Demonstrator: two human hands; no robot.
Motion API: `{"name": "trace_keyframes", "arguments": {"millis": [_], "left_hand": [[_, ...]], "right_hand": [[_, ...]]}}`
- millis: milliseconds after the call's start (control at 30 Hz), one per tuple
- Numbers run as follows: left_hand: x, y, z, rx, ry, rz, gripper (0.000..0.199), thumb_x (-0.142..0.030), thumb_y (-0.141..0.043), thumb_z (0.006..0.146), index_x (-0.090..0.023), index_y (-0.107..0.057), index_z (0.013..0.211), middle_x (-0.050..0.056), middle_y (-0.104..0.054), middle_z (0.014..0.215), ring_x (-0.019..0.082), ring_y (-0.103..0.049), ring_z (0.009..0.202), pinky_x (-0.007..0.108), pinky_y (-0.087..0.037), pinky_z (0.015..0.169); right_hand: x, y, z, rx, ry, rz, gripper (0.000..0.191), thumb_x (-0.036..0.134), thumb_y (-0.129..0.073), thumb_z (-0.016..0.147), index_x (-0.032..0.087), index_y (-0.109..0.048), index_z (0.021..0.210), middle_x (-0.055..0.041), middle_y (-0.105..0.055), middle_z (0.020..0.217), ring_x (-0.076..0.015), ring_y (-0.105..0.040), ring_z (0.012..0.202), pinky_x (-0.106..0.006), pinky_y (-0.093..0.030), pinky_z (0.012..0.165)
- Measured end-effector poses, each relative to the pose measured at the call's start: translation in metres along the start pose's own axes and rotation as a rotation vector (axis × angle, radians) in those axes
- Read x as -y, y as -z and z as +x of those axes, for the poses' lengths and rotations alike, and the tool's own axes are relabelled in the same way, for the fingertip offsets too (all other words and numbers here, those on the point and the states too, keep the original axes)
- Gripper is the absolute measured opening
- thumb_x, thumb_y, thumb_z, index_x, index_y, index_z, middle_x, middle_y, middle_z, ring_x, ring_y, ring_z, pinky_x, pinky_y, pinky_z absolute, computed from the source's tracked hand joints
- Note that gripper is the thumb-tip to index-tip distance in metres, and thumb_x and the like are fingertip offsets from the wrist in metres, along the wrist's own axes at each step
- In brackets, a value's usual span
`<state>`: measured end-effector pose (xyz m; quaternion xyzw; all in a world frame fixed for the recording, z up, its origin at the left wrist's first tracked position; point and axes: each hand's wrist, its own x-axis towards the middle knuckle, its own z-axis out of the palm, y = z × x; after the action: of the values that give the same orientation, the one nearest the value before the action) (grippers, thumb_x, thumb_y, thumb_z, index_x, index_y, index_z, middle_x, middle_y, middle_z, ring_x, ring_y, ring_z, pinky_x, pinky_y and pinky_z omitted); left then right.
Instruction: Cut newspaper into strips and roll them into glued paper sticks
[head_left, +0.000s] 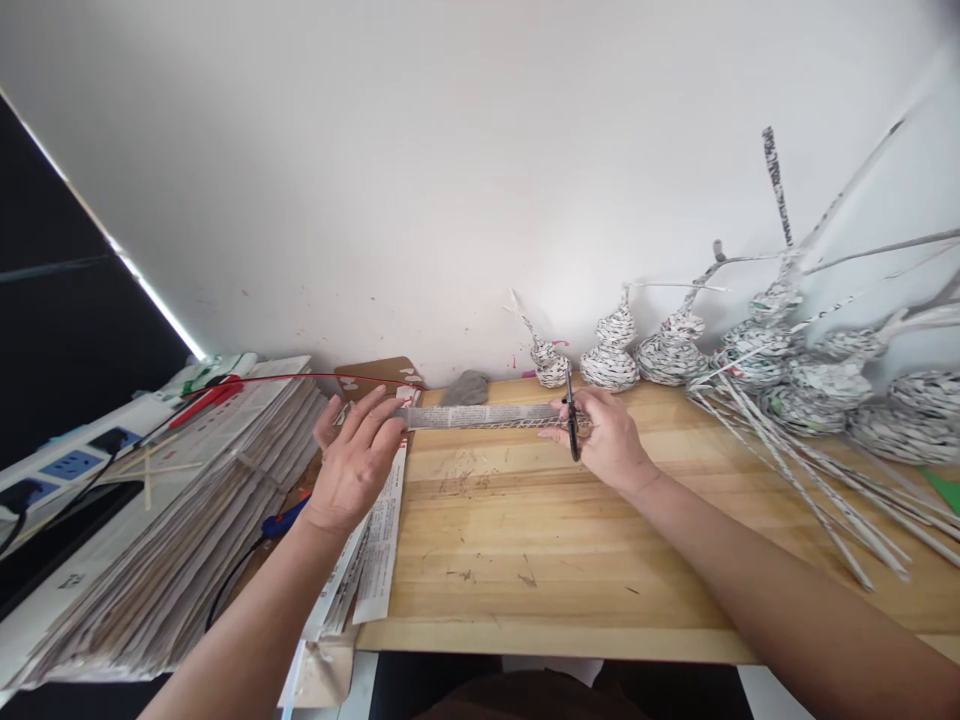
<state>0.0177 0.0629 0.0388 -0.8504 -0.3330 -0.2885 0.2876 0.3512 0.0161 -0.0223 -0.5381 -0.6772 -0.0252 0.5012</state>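
A long, narrow strip of newspaper (pixel 480 416) is stretched level above the wooden table between my two hands. My left hand (pixel 358 455) is closed on the strip's left end, the fingers bent over it. At the other end, my right hand (pixel 606 435) pinches the strip between thumb and fingers. A slim black tool (pixel 573 418) stands upright across the right fingertips; it looks like scissors, but its shape is too small to be sure. Below my left hand, cut newspaper strips (pixel 381 545) lie in a pile at the table's left side.
Several gourd-shaped pieces woven from paper (pixel 609 350) stand along the wall. Rolled paper sticks (pixel 810 470) lie at right. A tall newspaper stack (pixel 187 520) on the left carries a power strip (pixel 82 455) and red pliers-like handles (pixel 206 398). A grey cloth (pixel 465 388) lies behind the strip.
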Motion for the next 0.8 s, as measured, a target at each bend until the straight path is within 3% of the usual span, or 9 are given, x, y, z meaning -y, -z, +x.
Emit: {"name": "trace_keyframes", "arguments": {"millis": [133,300,433,533,700,800], "left_hand": [[0.005,0.007,-0.004,-0.027,0.000,0.017,0.013,-0.015,-0.054,0.087,-0.026,-0.060,0.091,0.003,-0.068,0.118,0.024,-0.050,0.126,0.052,-0.013,0.112],[0.005,0.015,-0.008,-0.068,0.010,0.038,0.018,-0.012,-0.054,0.086,-0.027,-0.060,0.094,0.003,-0.066,0.122,0.023,-0.050,0.127,0.052,-0.011,0.113],[0.006,0.019,-0.007,-0.094,0.024,0.032,0.015,-0.013,-0.057,0.085,-0.025,-0.061,0.093,0.003,-0.067,0.121,0.024,-0.051,0.125,0.051,-0.012,0.113],[0.006,0.019,-0.006,-0.100,0.018,0.041,0.013,-0.015,-0.058,0.085,-0.025,-0.061,0.092,0.003,-0.067,0.120,0.024,-0.053,0.123,0.051,-0.012,0.113],[0.006,0.020,-0.002,-0.133,0.039,0.045,0.011,-0.017,-0.059,0.085,-0.026,-0.061,0.091,0.002,-0.068,0.118,0.025,-0.054,0.121,0.052,-0.012,0.112],[0.007,0.028,0.009,-0.204,0.081,0.003,0.010,-0.019,-0.063,0.083,-0.026,-0.062,0.091,0.004,-0.065,0.123,0.028,-0.048,0.126,0.054,-0.014,0.112]], "right_hand": [[-0.002,0.000,0.001,0.091,0.002,0.017,0.029,0.040,-0.076,0.071,0.020,-0.063,0.087,-0.0112,-0.070,0.094,-0.0277,-0.064,0.091,-0.039,-0.047,0.083],[-0.001,0.001,0.002,0.041,0.109,-0.050,0.028,0.041,-0.075,0.073,0.020,-0.062,0.085,-0.0158,-0.066,0.112,-0.0320,-0.055,0.116,-0.041,-0.041,0.094],[0.001,0.001,0.001,0.150,0.099,-0.113,0.026,0.040,-0.074,0.073,0.020,-0.059,0.078,-0.0109,-0.069,0.086,-0.0276,-0.064,0.088,-0.036,-0.043,0.079],[0.003,0.001,0.001,0.227,0.080,-0.129,0.020,0.034,-0.072,0.074,0.020,-0.057,0.076,-0.0056,-0.066,0.070,-0.0221,-0.061,0.068,-0.032,-0.040,0.070],[0.004,0.001,0.000,0.193,-0.001,-0.083,0.009,0.021,-0.064,0.075,0.020,-0.056,0.072,-0.0056,-0.064,0.070,-0.0211,-0.058,0.067,-0.031,-0.039,0.066],[0.008,0.000,-0.001,0.204,-0.155,0.123,0.013,0.027,-0.066,0.074,0.021,-0.054,0.072,-0.0049,-0.064,0.072,-0.0191,-0.057,0.066,-0.030,-0.041,0.063]]}}
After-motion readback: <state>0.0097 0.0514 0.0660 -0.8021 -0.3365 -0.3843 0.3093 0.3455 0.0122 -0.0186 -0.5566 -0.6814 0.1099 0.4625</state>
